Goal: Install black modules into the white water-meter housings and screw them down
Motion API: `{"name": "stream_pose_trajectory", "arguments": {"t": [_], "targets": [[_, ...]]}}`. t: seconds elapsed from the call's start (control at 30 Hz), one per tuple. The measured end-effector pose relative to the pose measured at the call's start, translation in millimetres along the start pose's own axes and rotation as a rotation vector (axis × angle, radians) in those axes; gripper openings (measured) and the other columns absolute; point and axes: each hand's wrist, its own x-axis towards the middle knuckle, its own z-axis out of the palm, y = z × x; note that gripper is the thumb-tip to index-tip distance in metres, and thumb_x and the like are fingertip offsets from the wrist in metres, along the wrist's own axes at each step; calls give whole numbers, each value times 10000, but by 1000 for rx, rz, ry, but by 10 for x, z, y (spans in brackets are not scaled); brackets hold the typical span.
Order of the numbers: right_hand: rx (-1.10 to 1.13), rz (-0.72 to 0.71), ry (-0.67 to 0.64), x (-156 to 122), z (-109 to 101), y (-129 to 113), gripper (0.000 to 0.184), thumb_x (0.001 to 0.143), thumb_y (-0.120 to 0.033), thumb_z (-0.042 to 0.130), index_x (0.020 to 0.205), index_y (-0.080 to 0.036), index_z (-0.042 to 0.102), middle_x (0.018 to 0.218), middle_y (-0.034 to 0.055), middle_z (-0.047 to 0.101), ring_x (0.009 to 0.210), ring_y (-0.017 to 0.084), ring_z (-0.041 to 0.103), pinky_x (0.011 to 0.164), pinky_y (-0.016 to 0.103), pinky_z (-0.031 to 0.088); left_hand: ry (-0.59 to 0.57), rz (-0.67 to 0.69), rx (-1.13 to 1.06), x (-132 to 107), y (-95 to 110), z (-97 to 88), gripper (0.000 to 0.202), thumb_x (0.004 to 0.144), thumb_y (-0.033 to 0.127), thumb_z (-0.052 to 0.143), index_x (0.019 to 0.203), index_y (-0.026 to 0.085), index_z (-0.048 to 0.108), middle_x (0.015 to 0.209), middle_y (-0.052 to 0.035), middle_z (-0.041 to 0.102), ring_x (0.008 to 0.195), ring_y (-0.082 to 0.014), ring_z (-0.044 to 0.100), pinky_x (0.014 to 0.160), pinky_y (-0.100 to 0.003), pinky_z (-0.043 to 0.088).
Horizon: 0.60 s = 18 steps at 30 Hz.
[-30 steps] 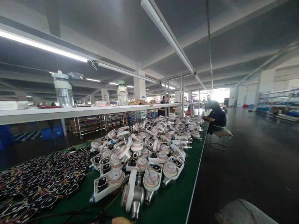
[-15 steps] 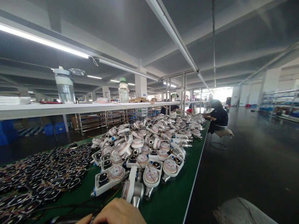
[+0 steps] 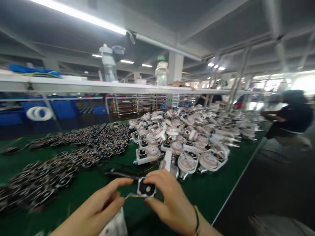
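Observation:
In my right hand (image 3: 169,200), a small black square module (image 3: 147,188) with a pale rim is held between thumb and fingers. Thin coloured wires (image 3: 133,195) run from its lower edge to the thumb of my left hand (image 3: 105,200), which appears to pinch them. The left index finger stretches toward the module's left edge; whether it touches is unclear. Below the left hand, partly hidden by it, is a white object (image 3: 115,224). Just beyond the hands lies a dark cable or tool (image 3: 120,173) on the green tabletop (image 3: 197,196).
Meters with white housings and metal pipe ends (image 3: 188,162) are heaped ahead. Many black modules (image 3: 61,173) spread across the left side. Bottles (image 3: 109,67) stand on a raised white shelf (image 3: 81,86). A person (image 3: 290,113) sits at the table's right edge.
The view has swung left, shifting the scene rightward. Both hands are now visible, with the black module between them; before, only part of a hand showed at the bottom edge.

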Motion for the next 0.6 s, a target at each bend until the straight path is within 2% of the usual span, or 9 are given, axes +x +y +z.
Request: {"name": "stream_pose_trajectory", "arguments": {"t": [0.03,0.1,0.17,0.27,0.37,0.5,0.6], "targets": [[11,33,-18,-6,-26,-48,354,771,-81,656,1086,-217,570,1096,-4,588,1026,169,519,911,319,392,-4,-16,68,-72,105,-62,435,903,485,440,1255,257,555,824,-5,647,781,-188,630,633,-240,521],[-18,31,-47,-13,-38,-63,297,847,-99,581,1120,-215,563,1138,21,574,1077,183,502,957,352,385,-118,14,197,-146,273,-168,389,897,359,488,1265,240,537,658,49,551,589,-137,531,525,-208,408],[-81,-3,-83,-15,9,15,234,926,-163,529,1152,-218,552,1163,52,565,1094,208,502,954,382,399,-148,56,317,-145,323,-249,342,861,208,508,1188,270,587,653,65,574,564,-121,516,530,-208,359],[-173,-60,-105,-29,133,182,207,985,-278,500,1183,-230,535,1184,66,556,1111,232,507,957,409,412,-155,53,548,-142,222,-323,373,863,175,541,1217,286,576,716,47,643,641,-154,600,576,-232,382],[-223,-89,-125,-45,236,295,235,1023,-388,447,1192,-243,522,1199,51,550,1118,225,512,953,403,423,-209,94,705,-185,79,-342,387,862,155,533,1222,292,563,823,17,701,758,-196,666,627,-263,431],[-255,-119,-168,-26,345,365,277,1043,-443,399,1194,-243,517,1215,44,542,1120,217,513,954,405,415,-307,153,742,-192,-120,-301,335,787,75,564,1045,278,635,870,23,724,793,-194,686,599,-252,422],[-261,-127,-185,-2,424,409,291,1040,-460,401,1189,-245,527,1209,46,550,1108,228,526,948,421,412,-350,194,783,-131,-282,-248,204,786,110,614,940,239,650,815,11,712,754,-196,678,533,-260,384]]}}
